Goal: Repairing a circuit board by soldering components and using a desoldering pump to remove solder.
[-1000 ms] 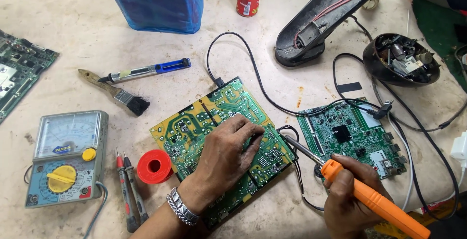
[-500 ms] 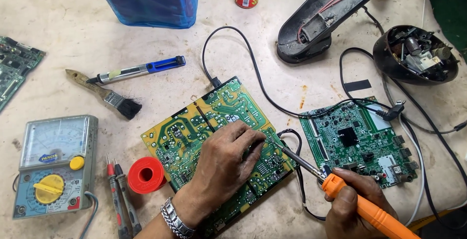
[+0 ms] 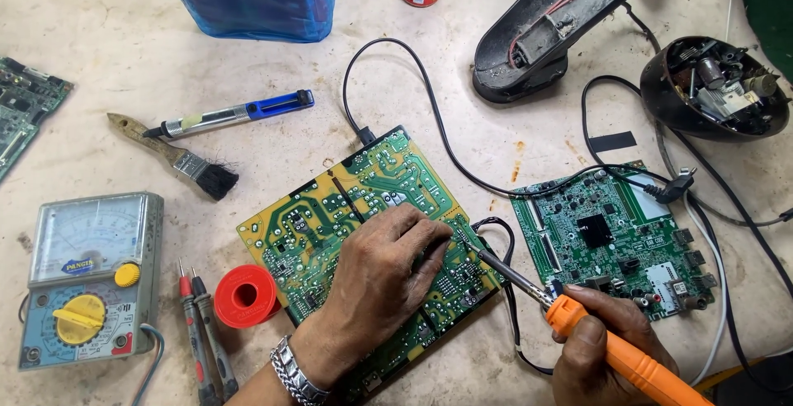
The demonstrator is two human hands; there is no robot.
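The yellow-green circuit board [image 3: 347, 208] is pressed flat on the desk [image 3: 99, 51] by the left hand [image 3: 384, 278], its grip released. An orange soldering iron [image 3: 611, 348] is clenched in the right hand [image 3: 607, 348], tip at the board's right edge. A red solder spool [image 3: 245, 296], test probes [image 3: 198, 332] and a multimeter [image 3: 87, 278] are placed to the left; a green board [image 3: 615, 237] and black cables [image 3: 496, 187] crowd the right.

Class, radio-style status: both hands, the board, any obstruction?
Left hand flat on yellow-green circuit board. Right hand grips orange soldering iron, tip at board edge. Black cable loops beside tip.
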